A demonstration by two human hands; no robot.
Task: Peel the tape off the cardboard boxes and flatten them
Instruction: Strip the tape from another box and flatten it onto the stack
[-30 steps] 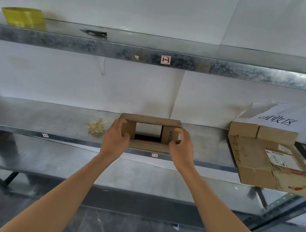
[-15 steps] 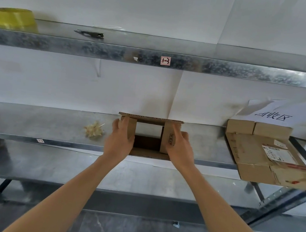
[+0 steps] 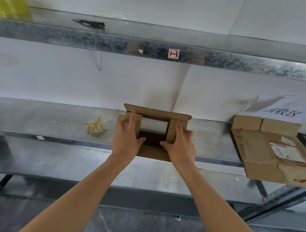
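**Box tipped down onto the shelf, both hands pressing its side flaps**

Galvanized metal shelving runs along a white wall, and the middle shelf point(image 3: 31, 119) carries the work. At its front edge sits a small open cardboard box point(image 3: 157, 114), its opening facing the camera, top flap jutting forward and bottom flap hanging over the shelf lip.

Head view: the left hand point(image 3: 126, 138) lies on the left side flap, fingers stretched flat up it and thumb hooked into the dark opening. The right hand point(image 3: 180, 147) mirrors it on the right flap. Neither is closed around the box; both press open-palmed against the cardboard. Compared with a second ago, the hands have shifted from gripping the outer sides to lying over the flaps, and the box sits lower and nearer the edge.

Left of the box lies a crumpled wad of tape point(image 3: 95, 127). Well to the right, a flattened box point(image 3: 275, 153) overhangs the shelf. On the upper shelf stand a yellow tape roll point(image 3: 8, 6) and a dark cutter point(image 3: 91, 23).
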